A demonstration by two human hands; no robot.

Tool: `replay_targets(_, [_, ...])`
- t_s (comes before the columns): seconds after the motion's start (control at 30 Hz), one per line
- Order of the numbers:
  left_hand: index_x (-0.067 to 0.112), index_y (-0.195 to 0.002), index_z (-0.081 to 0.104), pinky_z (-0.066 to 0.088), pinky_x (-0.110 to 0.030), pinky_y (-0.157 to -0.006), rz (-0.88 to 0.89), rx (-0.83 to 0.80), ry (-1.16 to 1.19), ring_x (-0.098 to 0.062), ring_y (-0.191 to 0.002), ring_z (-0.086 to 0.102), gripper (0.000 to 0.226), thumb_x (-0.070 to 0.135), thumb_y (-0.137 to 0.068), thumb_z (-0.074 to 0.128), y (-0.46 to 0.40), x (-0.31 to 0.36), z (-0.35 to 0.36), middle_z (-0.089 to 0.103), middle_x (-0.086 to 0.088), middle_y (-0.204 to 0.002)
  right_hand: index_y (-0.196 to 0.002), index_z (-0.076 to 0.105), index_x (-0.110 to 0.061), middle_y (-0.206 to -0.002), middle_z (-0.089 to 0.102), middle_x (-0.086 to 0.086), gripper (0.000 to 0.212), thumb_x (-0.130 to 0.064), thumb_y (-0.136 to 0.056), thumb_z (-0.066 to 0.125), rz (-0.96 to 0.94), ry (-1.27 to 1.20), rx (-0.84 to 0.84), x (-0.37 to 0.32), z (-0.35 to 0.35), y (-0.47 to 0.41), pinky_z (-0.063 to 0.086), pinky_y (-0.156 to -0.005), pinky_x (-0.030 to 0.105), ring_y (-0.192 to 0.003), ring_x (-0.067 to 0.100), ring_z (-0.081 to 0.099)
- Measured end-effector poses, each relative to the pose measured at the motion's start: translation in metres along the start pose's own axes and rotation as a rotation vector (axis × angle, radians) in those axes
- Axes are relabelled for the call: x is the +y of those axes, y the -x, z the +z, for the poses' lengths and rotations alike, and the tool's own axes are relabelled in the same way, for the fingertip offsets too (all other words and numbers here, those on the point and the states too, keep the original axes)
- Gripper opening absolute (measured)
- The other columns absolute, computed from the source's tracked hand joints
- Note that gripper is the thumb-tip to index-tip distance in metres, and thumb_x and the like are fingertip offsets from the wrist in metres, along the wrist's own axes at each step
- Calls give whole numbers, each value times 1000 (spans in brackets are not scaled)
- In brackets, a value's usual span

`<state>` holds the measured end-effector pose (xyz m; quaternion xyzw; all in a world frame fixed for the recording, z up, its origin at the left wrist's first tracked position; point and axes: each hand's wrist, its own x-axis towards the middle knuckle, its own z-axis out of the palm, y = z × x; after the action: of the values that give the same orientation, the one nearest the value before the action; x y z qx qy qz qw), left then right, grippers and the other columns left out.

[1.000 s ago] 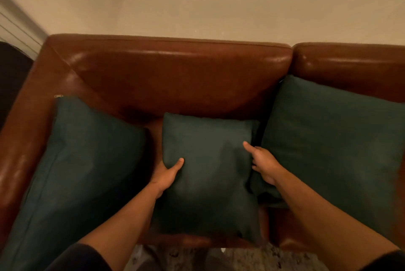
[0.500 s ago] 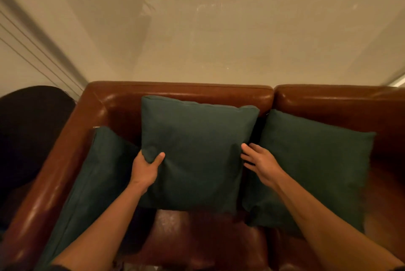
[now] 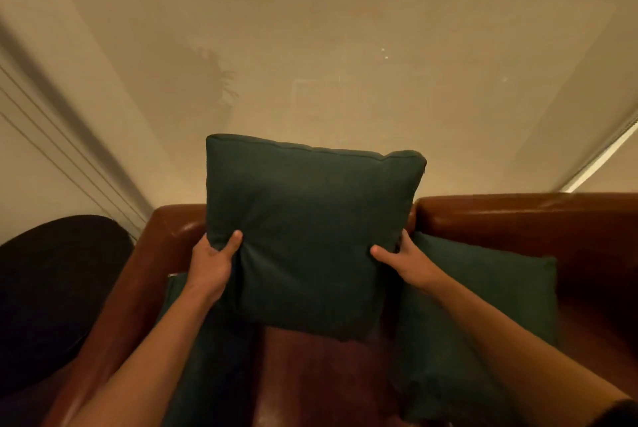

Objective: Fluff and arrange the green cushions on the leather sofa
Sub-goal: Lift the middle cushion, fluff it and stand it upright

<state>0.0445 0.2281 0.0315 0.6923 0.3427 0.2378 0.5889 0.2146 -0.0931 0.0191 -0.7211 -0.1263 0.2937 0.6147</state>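
Observation:
A square dark green cushion (image 3: 307, 229) hangs upright in the air above the brown leather sofa (image 3: 538, 219), its top edge higher than the backrest. My left hand (image 3: 215, 259) grips its left side and my right hand (image 3: 402, 262) grips its right side, thumbs on the front face. A second green cushion (image 3: 483, 305) leans on the seat at the right, partly behind my right arm. A third green cushion (image 3: 210, 357) lies at the left, mostly hidden by my left forearm and the lifted cushion.
The bare leather seat (image 3: 310, 378) shows below the lifted cushion. A dark rounded object (image 3: 58, 288) stands left of the sofa's arm. A pale glossy wall (image 3: 328, 64) rises behind the backrest.
Both hands have lifted the middle cushion from the seat up above the backrest. My right hand has closed on its right edge. The view has tilted upward.

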Motion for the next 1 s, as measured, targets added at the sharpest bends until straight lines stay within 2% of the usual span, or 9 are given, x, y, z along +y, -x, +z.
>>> replay_targets(0.07, [24, -112, 67, 50, -35, -100, 19, -24, 35, -5, -103, 65, 18, 23, -95, 70, -8, 22, -6, 70, 12, -109, -138, 48, -30, -126, 63, -19, 116, -78, -40, 89, -47, 25, 78, -26, 5, -3, 51, -97, 18, -106, -13, 62])
replay_targets(0.13, [16, -121, 66, 50, -36, -100, 58, -73, 15, -11, -105, 66, 26, 22, -95, 69, -14, 42, -12, 70, 6, -113, -132, 60, -26, -121, 69, -14, 89, -66, -58, 89, -90, 50, 171, -53, 6, -5, 53, -97, 24, -104, -6, 64])
replay_targets(0.23, [14, -132, 57, 49, -37, -102, 80, -198, -99, -17, -113, 63, 38, 20, -96, 68, -17, 76, -16, 64, 2, -123, -128, 64, -18, -103, 68, -15, 54, -39, -82, 84, -150, 78, 285, -86, 1, -6, 49, -69, 5, -89, -6, 60])
replay_targets(0.37, [16, -159, 22, 36, -36, -114, 201, -241, -380, -21, -138, 41, 85, 24, -92, 74, -23, 115, -11, 32, 3, -158, -124, 68, -11, -104, 69, -6, 50, -32, -83, 85, -211, 179, 346, -106, -6, -8, 48, -65, 5, -94, 11, 66])
replay_targets(0.47, [19, -158, 26, 23, -29, -117, 504, -205, -482, -12, -147, 25, 86, 33, -89, 76, -20, 153, 8, 23, -3, -165, -121, 70, -13, -113, 74, -1, 48, -31, -80, 88, -277, 287, 353, -109, -6, -5, 55, -83, 23, -104, 16, 68])
replay_targets(0.53, [26, -155, 32, 23, -33, -121, 593, -252, -508, -12, -150, 24, 85, 48, -86, 75, -16, 177, 30, 24, 1, -165, -118, 69, -18, -112, 72, -4, 43, -32, -81, 87, -306, 380, 332, -109, -2, 0, 50, -84, 29, -100, 14, 66])
replay_targets(0.7, [31, -152, 38, 38, -24, -109, 566, -513, -476, -3, -131, 47, 97, 66, -72, 79, 2, 198, 94, 49, 13, -148, -120, 69, -22, -113, 75, -5, 50, -38, -77, 88, -346, 498, 297, -92, -5, 13, 53, -85, 33, -103, 14, 67])
replay_targets(0.9, [28, -103, 65, 44, -14, -74, 674, -414, -427, 2, -86, 63, 32, 52, -84, 75, 18, 195, 125, 68, 18, -94, -118, 64, -29, -109, 70, -16, 59, -45, -68, 93, -298, 391, 240, -77, -21, 33, 55, -85, 28, -99, 0, 65])
replay_targets(1.0, [26, -90, 64, 40, -11, -66, 704, -366, -448, -1, -77, 61, 27, 49, -84, 76, 22, 201, 126, 66, 14, -82, -130, 58, -30, -118, 65, -18, 74, -53, -68, 91, -305, 371, 177, -77, -26, 39, 55, -89, 26, -106, 1, 63])
